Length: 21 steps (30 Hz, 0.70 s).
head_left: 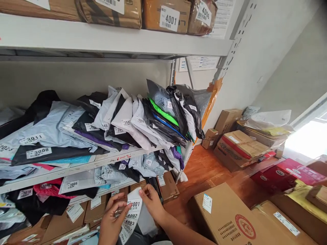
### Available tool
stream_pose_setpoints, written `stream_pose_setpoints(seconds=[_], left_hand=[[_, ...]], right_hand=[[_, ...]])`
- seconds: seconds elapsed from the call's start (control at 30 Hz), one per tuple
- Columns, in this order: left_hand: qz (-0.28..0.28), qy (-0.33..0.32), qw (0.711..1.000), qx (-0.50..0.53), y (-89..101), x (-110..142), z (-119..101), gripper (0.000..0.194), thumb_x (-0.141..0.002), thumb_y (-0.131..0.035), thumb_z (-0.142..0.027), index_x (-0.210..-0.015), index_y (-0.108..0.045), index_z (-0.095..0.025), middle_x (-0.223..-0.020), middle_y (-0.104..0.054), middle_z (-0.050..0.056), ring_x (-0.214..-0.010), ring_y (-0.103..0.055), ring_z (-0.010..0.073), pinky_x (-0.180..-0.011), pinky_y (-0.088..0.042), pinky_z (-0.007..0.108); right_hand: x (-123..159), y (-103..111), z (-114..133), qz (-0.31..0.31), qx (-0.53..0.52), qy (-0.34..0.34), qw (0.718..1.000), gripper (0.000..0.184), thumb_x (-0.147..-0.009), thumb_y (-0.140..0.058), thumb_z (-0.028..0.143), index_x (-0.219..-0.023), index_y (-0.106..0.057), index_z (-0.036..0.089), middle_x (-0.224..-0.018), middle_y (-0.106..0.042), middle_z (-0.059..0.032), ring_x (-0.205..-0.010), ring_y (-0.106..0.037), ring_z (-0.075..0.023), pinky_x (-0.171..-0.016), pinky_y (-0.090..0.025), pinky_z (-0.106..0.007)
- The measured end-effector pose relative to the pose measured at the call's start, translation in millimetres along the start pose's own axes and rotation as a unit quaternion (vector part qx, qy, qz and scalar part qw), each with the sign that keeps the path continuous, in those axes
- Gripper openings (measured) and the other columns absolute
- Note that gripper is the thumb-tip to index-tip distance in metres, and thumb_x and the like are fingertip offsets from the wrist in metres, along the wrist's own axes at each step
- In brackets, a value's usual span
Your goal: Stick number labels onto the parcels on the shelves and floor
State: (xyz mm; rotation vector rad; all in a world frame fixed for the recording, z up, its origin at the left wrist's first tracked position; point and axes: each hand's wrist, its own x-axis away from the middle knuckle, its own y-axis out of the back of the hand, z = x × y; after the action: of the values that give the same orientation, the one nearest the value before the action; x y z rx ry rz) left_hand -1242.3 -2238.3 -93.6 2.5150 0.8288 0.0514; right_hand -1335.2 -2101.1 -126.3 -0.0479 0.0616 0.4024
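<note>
A white strip of printed number labels (132, 215) hangs between my hands at the bottom centre, with 4002 and 4003 readable on it. The thumb and fingers of my right hand (153, 203) pinch its upper end. At its left edge, my left hand (114, 215) has curled fingers, and its thumb presses on the strip beside the top number. Below the hands lies a pale grey plastic surface (146, 221), partly covered by the strip. On the shelf just beyond are bagged parcels with number stickers, such as a white mailer bag (140, 119) marked 4002.
A metal shelf rack (114, 39) fills the left, with taped cartons (166, 15) above and mailer bags (38, 151) below. A large cardboard box (224, 214) stands close on my right. More cartons (240, 146) and pink boxes (293, 173) sit on the reddish-brown floor (199, 166).
</note>
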Motion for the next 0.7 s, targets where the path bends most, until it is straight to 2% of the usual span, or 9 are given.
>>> stream_pose_setpoints(seconds=[0.03,0.1,0.17,0.23,0.3,0.33,0.43,0.57,0.7], left_hand=[[0.000,-0.007,1.000,-0.013,3.4,-0.3,-0.1,0.054,-0.061,-0.060,-0.075,-0.060,-0.070,-0.022,-0.108,-0.063,0.013,-0.110,-0.058,0.0328,-0.095,-0.048,0.046],[0.013,-0.018,1.000,-0.017,7.5,-1.2,-2.0,0.050,-0.064,-0.060,-0.072,-0.062,-0.071,-0.022,-0.110,-0.062,0.012,-0.111,-0.058,0.0324,-0.094,-0.049,0.045],[0.038,-0.026,0.999,0.004,7.0,-2.8,-6.3,0.045,-0.066,-0.062,-0.067,-0.064,-0.071,-0.023,-0.108,-0.065,0.011,-0.108,-0.060,0.0305,-0.092,-0.050,0.042],[0.068,-0.015,0.997,0.041,1.4,-5.8,-12.3,0.041,-0.066,-0.064,-0.063,-0.066,-0.070,-0.022,-0.095,-0.070,0.008,-0.095,-0.065,0.0268,-0.084,-0.054,0.036],[0.096,0.011,0.992,0.083,-9.5,-10.6,-18.5,0.042,-0.064,-0.066,-0.063,-0.067,-0.069,-0.021,-0.077,-0.071,0.005,-0.076,-0.066,0.0228,-0.071,-0.055,0.031],[0.106,0.025,0.989,0.100,-16.9,-14.0,-21.3,0.043,-0.062,-0.067,-0.063,-0.065,-0.067,-0.020,-0.070,-0.069,0.004,-0.069,-0.065,0.0212,-0.066,-0.054,0.029],[0.134,0.040,0.982,0.125,-46.2,-27.3,-27.8,0.046,-0.060,-0.067,-0.064,-0.063,-0.064,-0.018,-0.060,-0.065,0.002,-0.060,-0.060,0.0185,-0.058,-0.049,0.026],[0.202,0.009,0.974,0.104,-100.7,-49.6,-35.2,0.039,-0.069,-0.062,-0.057,-0.069,-0.060,-0.019,-0.063,-0.063,0.001,-0.062,-0.058,0.0169,-0.060,-0.047,0.025],[0.227,-0.081,0.970,0.004,-167.5,-79.3,-48.6,0.035,-0.075,-0.054,-0.049,-0.059,-0.040,-0.022,-0.054,-0.050,-0.005,-0.054,-0.050,0.0125,-0.057,-0.043,0.023]], right_hand=[[3.1,0.5,3.3,-0.015,0.020,0.036,0.999,0.049,-0.074,-0.060,0.064,-0.089,-0.061,0.018,-0.087,-0.061,-0.0057,-0.084,-0.056,-0.0205,-0.078,-0.046,-0.034],[8.6,3.2,11.0,0.002,0.069,0.138,0.988,0.058,-0.073,-0.068,0.053,-0.119,-0.055,0.022,-0.123,-0.056,-0.0119,-0.114,-0.050,-0.0267,-0.099,-0.038,-0.041],[11.3,5.6,15.3,0.087,0.099,0.200,0.971,0.048,-0.076,-0.067,0.045,-0.118,-0.060,0.024,-0.121,-0.060,-0.0109,-0.112,-0.054,-0.0266,-0.096,-0.040,-0.040],[9.9,6.8,12.6,0.142,0.076,0.156,0.975,0.026,-0.079,-0.064,0.044,-0.094,-0.069,0.022,-0.090,-0.068,-0.0054,-0.084,-0.061,-0.0208,-0.078,-0.046,-0.033],[5.2,8.4,4.0,0.119,-0.025,0.046,0.992,0.028,-0.075,-0.069,0.047,-0.072,-0.066,0.019,-0.063,-0.060,0.0012,-0.060,-0.053,-0.0139,-0.060,-0.041,-0.026],[2.0,10.3,-1.0,0.095,-0.087,-0.005,0.992,0.033,-0.069,-0.073,0.049,-0.065,-0.063,0.018,-0.057,-0.055,0.0033,-0.055,-0.048,-0.0117,-0.056,-0.037,-0.025],[-8.8,23.2,-12.2,0.051,-0.226,-0.076,0.970,0.040,-0.058,-0.080,0.051,-0.060,-0.059,0.017,-0.055,-0.053,0.0044,-0.053,-0.044,-0.0093,-0.055,-0.034,-0.024],[-19.7,56.4,-21.3,-0.004,-0.299,-0.085,0.950,0.039,-0.063,-0.077,0.053,-0.072,-0.065,0.017,-0.059,-0.058,0.0027,-0.055,-0.049,-0.0106,-0.059,-0.037,-0.025],[-30.4,101.9,-45.1,-0.044,-0.435,-0.138,0.889,0.035,-0.066,-0.079,0.045,-0.080,-0.068,0.016,-0.060,-0.063,-0.0005,-0.056,-0.056,-0.0136,-0.062,-0.041,-0.027]])
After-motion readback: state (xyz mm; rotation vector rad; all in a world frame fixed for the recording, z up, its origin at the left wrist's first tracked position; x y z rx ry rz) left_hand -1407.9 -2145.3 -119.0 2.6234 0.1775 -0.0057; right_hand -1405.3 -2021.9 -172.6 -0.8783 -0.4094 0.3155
